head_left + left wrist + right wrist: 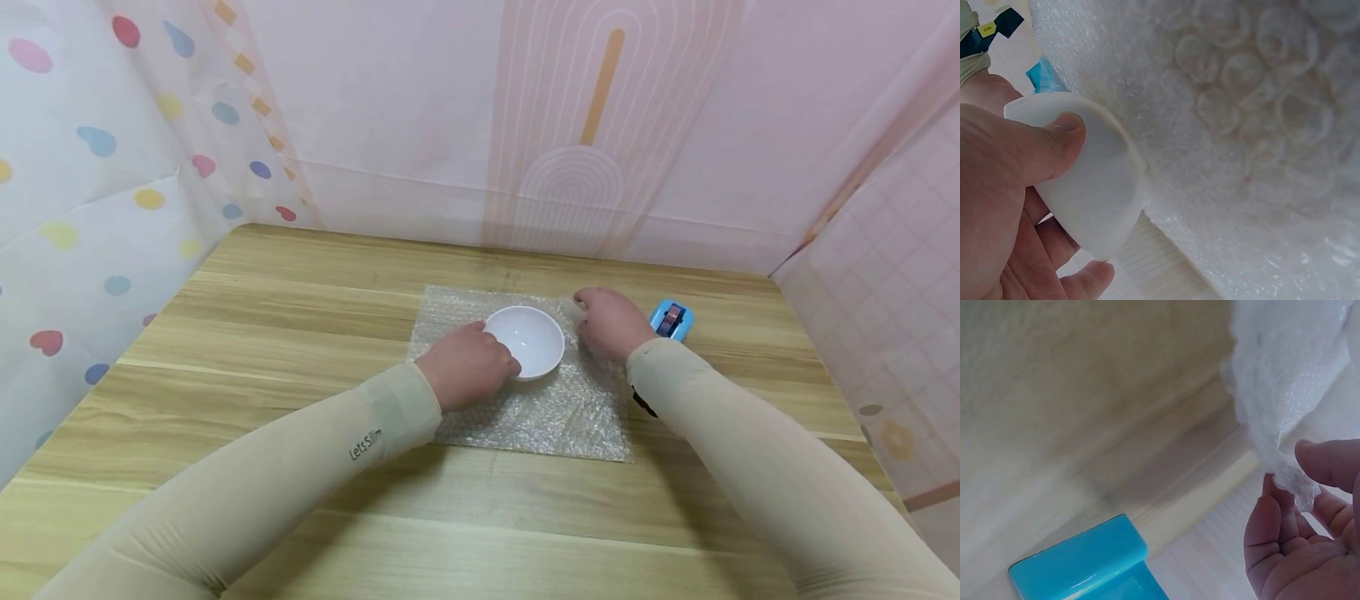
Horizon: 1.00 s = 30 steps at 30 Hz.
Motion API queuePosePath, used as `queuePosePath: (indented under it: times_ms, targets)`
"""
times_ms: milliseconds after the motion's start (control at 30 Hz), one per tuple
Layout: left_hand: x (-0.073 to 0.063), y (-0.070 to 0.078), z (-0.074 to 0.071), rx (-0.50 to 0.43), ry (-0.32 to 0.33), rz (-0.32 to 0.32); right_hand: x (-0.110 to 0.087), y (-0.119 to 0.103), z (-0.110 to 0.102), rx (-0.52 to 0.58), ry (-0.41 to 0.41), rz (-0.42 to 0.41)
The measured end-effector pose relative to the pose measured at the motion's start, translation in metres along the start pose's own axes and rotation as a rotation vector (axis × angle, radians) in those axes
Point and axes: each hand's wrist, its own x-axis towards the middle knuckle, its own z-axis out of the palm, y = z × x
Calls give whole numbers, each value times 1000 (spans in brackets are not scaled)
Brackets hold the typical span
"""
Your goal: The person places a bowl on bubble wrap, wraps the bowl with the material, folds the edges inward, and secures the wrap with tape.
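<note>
A white bowl (534, 340) stands upright on a sheet of bubble wrap (528, 429) in the head view. My left hand (469, 367) grips the bowl's near left side. In the left wrist view, the thumb (1066, 134) presses the bowl's outer wall (1107, 187), while the other fingers reach past the rim. At the sheet's far right corner is my right hand (611, 323). The right wrist view shows it pinching the lifted, crumpled corner of the bubble wrap (1291, 478) between thumb and fingers.
A blue tape dispenser (671, 320) stands just right of my right hand, close to the wrist. The wooden table (285, 333) extends around the sheet. Patterned cloth (390, 108) hangs behind the table and along both sides.
</note>
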Motion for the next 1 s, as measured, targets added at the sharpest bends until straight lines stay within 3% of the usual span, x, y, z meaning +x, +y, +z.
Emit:
queuePosePath:
  times_ms: [767, 1000]
  targets:
    - [0, 3, -2, -4, -6, -12, -16, 9, -4, 306, 71, 63]
    - [-1, 4, -2, -13, -11, -14, -18, 6, -4, 253, 73, 54]
